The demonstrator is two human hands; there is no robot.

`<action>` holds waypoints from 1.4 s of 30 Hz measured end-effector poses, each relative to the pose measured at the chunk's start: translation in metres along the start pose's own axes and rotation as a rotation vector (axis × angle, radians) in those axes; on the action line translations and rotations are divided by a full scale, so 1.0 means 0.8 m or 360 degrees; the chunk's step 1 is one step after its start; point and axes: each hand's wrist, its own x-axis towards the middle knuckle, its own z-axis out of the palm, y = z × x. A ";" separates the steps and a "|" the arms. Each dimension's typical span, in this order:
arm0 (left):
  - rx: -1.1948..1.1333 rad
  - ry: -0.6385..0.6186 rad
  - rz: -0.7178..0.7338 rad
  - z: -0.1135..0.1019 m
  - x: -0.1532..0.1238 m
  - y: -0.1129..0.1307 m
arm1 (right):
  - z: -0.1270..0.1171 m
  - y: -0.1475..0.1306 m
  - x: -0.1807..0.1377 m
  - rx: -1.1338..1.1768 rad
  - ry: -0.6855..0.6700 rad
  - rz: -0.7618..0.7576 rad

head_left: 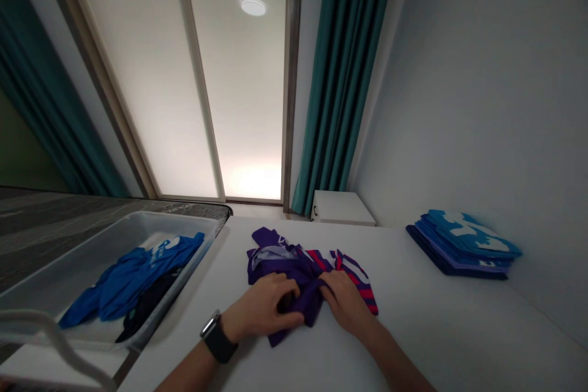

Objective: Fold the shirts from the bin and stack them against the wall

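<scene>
A crumpled purple garment (294, 266) with red and blue striped parts lies on the white table (427, 331) in front of me. My left hand (264, 306), with a dark watch on its wrist, is closed on a fold of the purple cloth. My right hand (344, 300) rests on the garment's right side with fingers pressed into the cloth next to the left hand. Both hands meet at the garment's near edge.
A translucent plastic bin (59, 282) at the left holds blue and dark clothes (133, 278). A stack of folded blue clothes (463, 245) sits at the table's right, by the wall. A small white cabinet (342, 208) and teal curtains stand behind the table.
</scene>
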 end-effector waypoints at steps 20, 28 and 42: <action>-0.1387 0.1552 -0.1046 -0.020 0.014 -0.065 | -0.041 0.031 -0.003 0.0258 0.0079 0.0116; -0.1149 0.1010 -0.0908 -0.006 0.017 -0.054 | -0.019 0.035 0.000 0.0083 0.0275 0.0253; -0.0186 0.0316 -0.0380 -0.013 0.004 -0.021 | -0.005 0.004 0.004 0.0484 0.0210 0.0088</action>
